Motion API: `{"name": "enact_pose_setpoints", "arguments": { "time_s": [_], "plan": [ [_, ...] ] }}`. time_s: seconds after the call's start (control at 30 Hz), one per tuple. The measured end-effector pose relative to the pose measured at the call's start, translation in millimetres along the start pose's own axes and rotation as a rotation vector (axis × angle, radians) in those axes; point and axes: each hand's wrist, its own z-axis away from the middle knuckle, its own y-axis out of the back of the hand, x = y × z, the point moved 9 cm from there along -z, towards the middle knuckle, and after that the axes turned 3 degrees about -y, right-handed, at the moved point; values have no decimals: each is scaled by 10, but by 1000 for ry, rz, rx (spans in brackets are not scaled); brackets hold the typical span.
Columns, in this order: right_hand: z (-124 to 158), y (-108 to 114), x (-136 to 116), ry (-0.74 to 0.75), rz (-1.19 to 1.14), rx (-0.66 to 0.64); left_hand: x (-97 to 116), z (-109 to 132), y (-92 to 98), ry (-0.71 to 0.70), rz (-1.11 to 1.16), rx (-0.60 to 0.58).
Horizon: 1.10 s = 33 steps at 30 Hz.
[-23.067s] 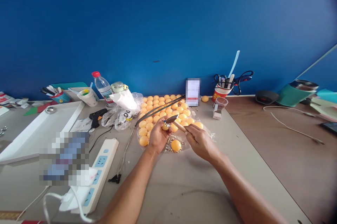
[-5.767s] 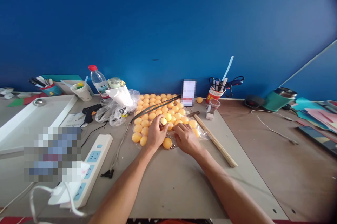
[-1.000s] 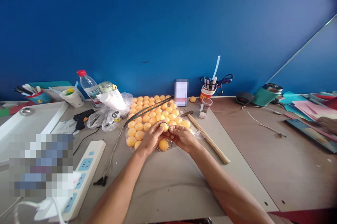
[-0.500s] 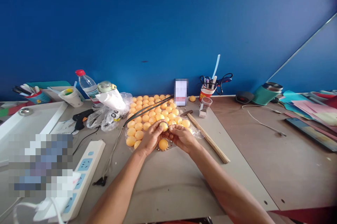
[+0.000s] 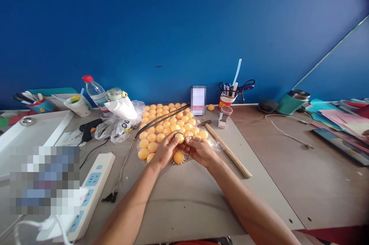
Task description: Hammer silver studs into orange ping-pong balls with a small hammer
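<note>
An orange ping-pong ball (image 5: pixel 180 138) is pinched between the thumb and fingers of my left hand (image 5: pixel 167 148). My right hand (image 5: pixel 201 149) is closed at the ball's right side, its thumb and fingertips pressed together by a small dark spot there. What those fingertips grip is too small to make out. Just below both hands, another orange ball (image 5: pixel 178 157) lies on the table among tiny shiny bits. Behind them spreads a clear plastic pack of several rows of orange balls (image 5: pixel 159 128), partly covered by my hands. A dark strap (image 5: pixel 161 119) lies across the pack.
A bundle of thin sticks (image 5: pixel 230 153) lies to the right, near a small white box (image 5: pixel 221 121). A phone (image 5: pixel 198 101) leans on the blue wall. Leftward are a power strip (image 5: pixel 96 179), a glue gun (image 5: pixel 90 129) and a bottle (image 5: pixel 96 93). A green flask (image 5: pixel 294 102) stands far right.
</note>
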Motion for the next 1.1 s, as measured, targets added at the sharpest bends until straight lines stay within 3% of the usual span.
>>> {"name": "enact_pose_setpoints", "arguments": {
  "time_s": [0.57, 1.1],
  "plan": [
    [-9, 24, -1, 56, 21, 49, -16, -6, 151, -70, -149, 109],
    [-21, 32, 15, 84, -50, 127, 37, 0, 161, -149, -307, 121]
  ]
}}
